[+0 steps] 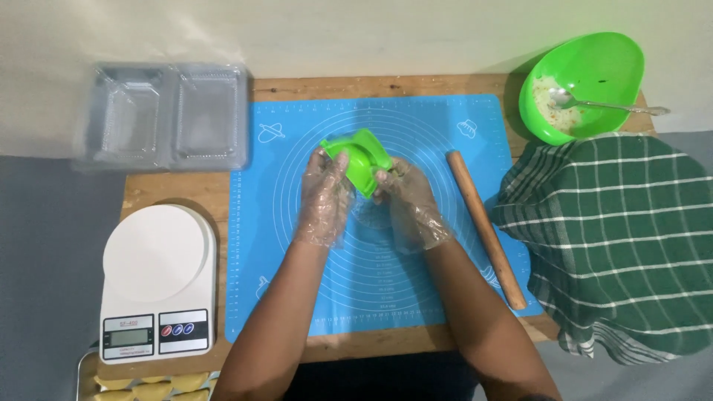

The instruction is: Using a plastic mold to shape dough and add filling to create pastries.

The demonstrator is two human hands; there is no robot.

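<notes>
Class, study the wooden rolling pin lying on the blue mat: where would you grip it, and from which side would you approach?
Grip the rolling pin around its middle, coming down from above. It lies flat and slanted on the blue mat, with its far end clear and its near end by the checked cloth; a central hold would likely balance the long, even cylinder.

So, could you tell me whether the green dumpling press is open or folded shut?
Partly folded: the green dumpling press stands tented between the left hand and right hand, halves angled together, not flat.

A rolling pin (486, 229), checked cloth (616, 238) and kitchen scale (158, 282) lie around.
</notes>
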